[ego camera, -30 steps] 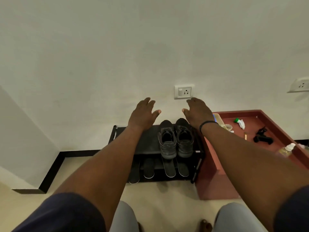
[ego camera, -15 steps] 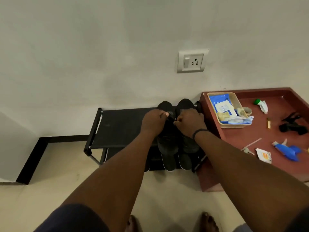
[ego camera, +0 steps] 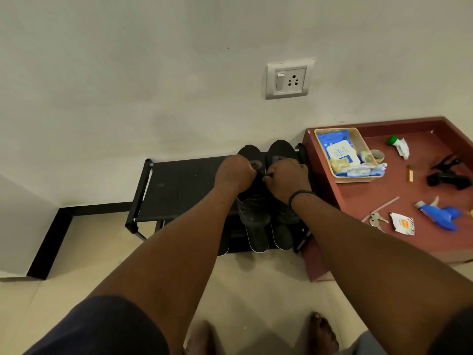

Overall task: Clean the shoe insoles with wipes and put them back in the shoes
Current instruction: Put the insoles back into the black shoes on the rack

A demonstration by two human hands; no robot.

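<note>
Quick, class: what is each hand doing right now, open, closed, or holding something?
Left hand: fingers curled, gripping the left shoe on the rack.
Right hand: fingers curled, gripping the right shoe beside it.

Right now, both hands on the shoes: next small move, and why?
Probably lift the pair of dark lace-up shoes off the black fabric-topped rack: left hand and right hand each grip one near the laces, insoles apparently not yet out, and the blue wipes pack sits untouched.
</note>
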